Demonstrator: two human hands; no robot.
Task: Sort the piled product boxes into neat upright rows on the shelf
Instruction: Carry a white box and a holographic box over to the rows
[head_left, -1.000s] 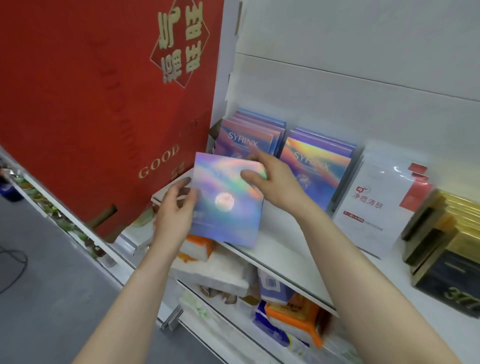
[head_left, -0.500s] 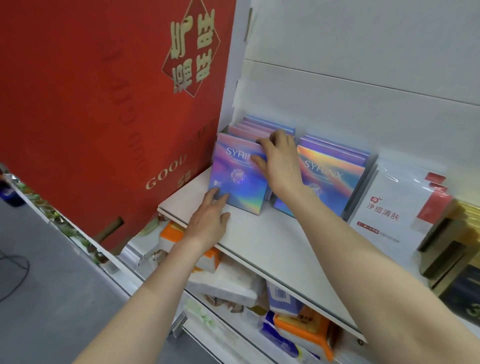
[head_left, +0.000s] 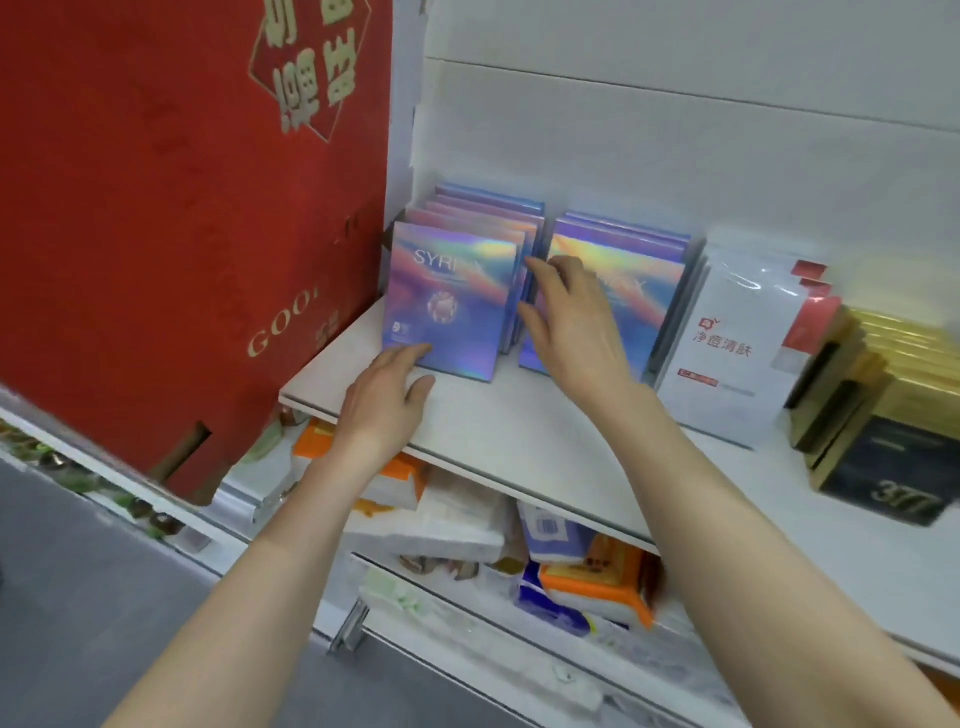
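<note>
Two upright rows of holographic purple boxes (head_left: 447, 299) (front one lettered SYRINX) stand on the white shelf (head_left: 519, 431).

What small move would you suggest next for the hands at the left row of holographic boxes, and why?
Probably nudge the front box back and slightly right, flush with the row behind it. Its edges sit offset from those boxes; the left hand touches its bottom edge and the right hand is at its right side.

iridescent purple-blue rainbow boxes (head_left: 452, 301), white shelf (head_left: 519, 431), red carton (head_left: 182, 208) gold lettering, white-red pouches (head_left: 737, 343), black-gold boxes (head_left: 883, 415) right
</note>
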